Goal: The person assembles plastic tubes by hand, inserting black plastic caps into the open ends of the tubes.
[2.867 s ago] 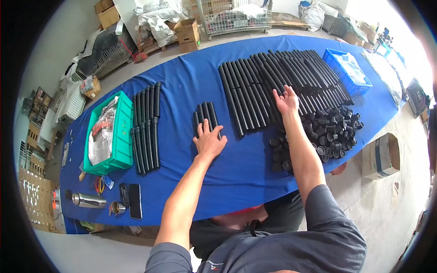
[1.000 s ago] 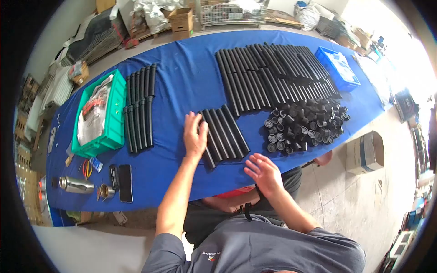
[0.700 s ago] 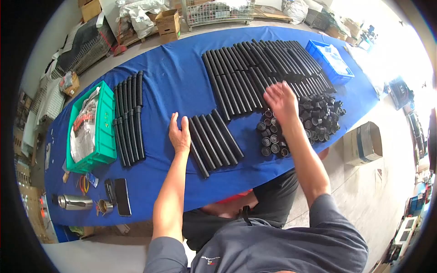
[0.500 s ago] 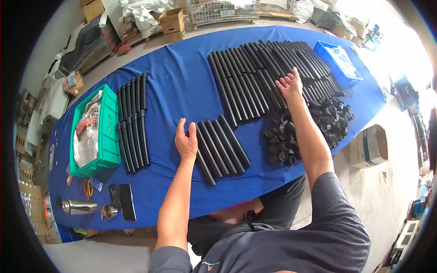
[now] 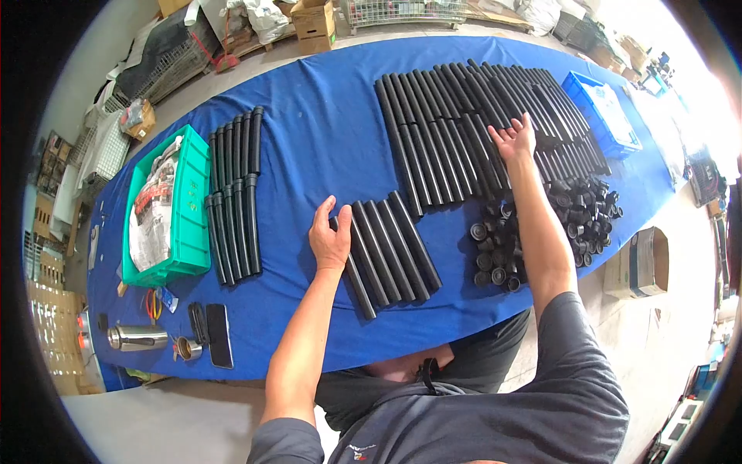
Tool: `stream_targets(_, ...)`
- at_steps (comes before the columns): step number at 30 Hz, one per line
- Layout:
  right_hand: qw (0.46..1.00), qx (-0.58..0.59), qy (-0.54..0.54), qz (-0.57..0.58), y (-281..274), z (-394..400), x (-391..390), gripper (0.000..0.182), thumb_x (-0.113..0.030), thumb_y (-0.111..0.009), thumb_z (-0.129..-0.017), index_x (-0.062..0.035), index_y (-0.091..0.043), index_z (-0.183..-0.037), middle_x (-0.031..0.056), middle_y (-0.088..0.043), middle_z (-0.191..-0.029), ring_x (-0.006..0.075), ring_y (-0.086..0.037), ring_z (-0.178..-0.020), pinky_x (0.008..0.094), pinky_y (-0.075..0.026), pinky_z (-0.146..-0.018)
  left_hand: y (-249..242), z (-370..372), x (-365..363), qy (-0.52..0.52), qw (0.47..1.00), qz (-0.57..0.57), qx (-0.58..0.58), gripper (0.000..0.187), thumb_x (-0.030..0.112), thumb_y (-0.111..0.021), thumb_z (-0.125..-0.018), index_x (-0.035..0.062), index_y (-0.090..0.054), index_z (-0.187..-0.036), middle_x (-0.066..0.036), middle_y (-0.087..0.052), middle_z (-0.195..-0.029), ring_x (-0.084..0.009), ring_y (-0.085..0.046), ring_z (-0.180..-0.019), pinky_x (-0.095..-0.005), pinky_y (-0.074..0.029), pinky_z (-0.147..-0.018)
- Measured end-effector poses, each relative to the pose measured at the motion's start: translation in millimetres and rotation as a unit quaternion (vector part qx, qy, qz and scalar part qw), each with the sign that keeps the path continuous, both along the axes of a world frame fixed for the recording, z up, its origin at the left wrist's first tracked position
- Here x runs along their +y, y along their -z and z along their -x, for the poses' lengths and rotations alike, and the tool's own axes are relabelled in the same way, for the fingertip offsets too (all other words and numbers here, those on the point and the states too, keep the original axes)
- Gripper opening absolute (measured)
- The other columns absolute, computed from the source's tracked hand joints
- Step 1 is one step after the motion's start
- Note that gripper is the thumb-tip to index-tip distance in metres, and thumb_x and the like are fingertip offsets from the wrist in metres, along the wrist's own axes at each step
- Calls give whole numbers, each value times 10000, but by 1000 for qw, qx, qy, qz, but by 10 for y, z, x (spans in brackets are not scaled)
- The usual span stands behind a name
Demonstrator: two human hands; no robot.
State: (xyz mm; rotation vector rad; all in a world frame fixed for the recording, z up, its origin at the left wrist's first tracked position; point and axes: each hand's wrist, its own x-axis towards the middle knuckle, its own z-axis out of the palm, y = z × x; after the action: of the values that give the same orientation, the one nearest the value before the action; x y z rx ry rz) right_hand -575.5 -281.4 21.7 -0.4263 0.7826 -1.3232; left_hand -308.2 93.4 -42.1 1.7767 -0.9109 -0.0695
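Observation:
My left hand (image 5: 331,238) is open, thumb apart from the fingers, at the upper left end of a small row of black tubes (image 5: 385,259). It overlaps the leftmost tube's end. Over the large block of black tubes (image 5: 433,155), my right hand (image 5: 515,141) is held palm up with its fingers spread and nothing in them. Below the right hand, partly behind the forearm, lies a heap of black caps (image 5: 583,213). More black tubes (image 5: 236,201), with wider collars midway, lie in two rows on the left.
A blue cloth (image 5: 325,116) covers the table. At its left stands a green crate (image 5: 189,209) with newspaper; at far right, a blue bin (image 5: 599,116). A steel flask (image 5: 137,338), a phone (image 5: 219,336) and pliers (image 5: 154,304) lie front left. A carton (image 5: 648,263) sits on the floor.
The camera view has turned slightly, so the table and tubes appear shifted to the right. Both hands stay open in nearly the same places over the tubes.

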Motion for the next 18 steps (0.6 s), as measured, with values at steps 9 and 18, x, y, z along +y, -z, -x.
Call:
stream_targets(9, 994, -110, 20, 6, 255, -59, -353, 558, -325, -624, -1031, 55, -438, -1395, 239, -18, -1664, 411, -44, -1564, 666, -386, -1156, 2, 11, -11, -4, 1000, 5, -9, 507, 417, -678, -976, -11, -662, -1248, -199, -720, -1214, -346, -685, -1158, -419, -528, -999)
stream_targets(18, 991, -128, 11, 31, -69, -92, -82, 349, -251, -694, -990, 20, -581, -1177, 190, -363, -1482, 386, -248, -1474, 618, -345, -1198, 14, -8, 1, -6, 998, 45, 37, 480, 390, -669, -992, -23, -667, -1234, -215, -725, -1208, -352, -692, -1165, -415, -536, -995)
